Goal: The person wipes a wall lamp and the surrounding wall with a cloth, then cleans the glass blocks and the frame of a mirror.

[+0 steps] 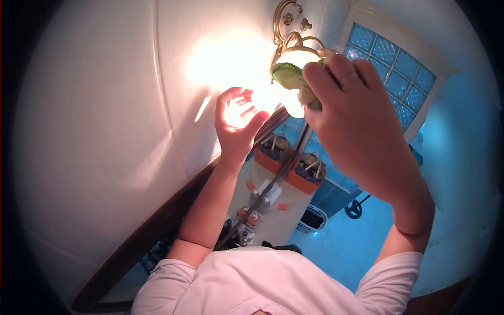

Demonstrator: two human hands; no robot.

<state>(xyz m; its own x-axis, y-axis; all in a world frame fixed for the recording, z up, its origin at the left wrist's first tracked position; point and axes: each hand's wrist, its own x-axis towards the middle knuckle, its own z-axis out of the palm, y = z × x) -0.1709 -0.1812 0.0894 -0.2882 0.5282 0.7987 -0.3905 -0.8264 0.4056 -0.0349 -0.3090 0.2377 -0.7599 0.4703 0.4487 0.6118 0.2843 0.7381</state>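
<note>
Closest to the camera is the white shirt [262,278], soft cotton, with both bare forearms rising out of its short sleeves. The right hand [357,121] is raised highest and is closed around a green sponge [286,74], thumb and fingers pinching it, and presses it against the rim of the lamp shade [300,56]. The sponge looks round and flat, with a rough green face and a paler layer under the fingers. The left hand [239,118] is just beside the shade on its lower left. Its palm is turned up, its fingers are loosely spread and curled, and it holds nothing. Whether it touches the glass cannot be told through the glare.

The shade is a lit bowl of milky glass hung from a curled brass bracket [291,21], which is fixed to the wall [94,131]. This wall is covered in large, glossy white tiles with thin seams, and the light throws a bright patch on it. A dark wooden frame [157,226] runs slantwise below. Past it stands an orange box [273,152] with a patterned blue rim, near small bottles on a pale counter. Farthest off, a window [391,68] of rippled glass blocks glows blue in a white frame.
</note>
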